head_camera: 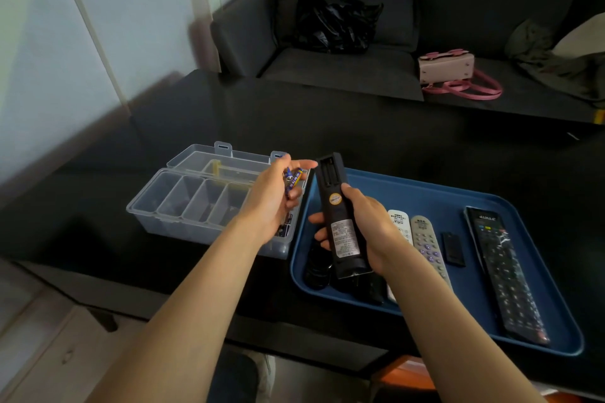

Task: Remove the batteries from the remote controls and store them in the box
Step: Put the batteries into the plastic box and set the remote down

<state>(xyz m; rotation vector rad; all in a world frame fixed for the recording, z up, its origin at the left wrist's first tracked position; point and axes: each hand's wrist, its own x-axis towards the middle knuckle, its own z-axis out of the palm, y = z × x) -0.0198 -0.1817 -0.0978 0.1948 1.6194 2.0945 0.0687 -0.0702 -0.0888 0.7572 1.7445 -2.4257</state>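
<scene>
Holding, left hand (273, 196): we note fingers curled round blue-and-yellow cylindrical batteries (292, 180), above clear plastic compartment box (183, 203).
Right hand (366, 226): grips black rectangular remote control (339, 216), battery bay empty.

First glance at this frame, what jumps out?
The two hands at centre: the right hand holds a black remote back-up, its battery bay open and empty, while the left hand holds blue-and-yellow batteries over the clear box, which stands open at left. Next, the blue tray at right, with more remotes lying in it.
</scene>
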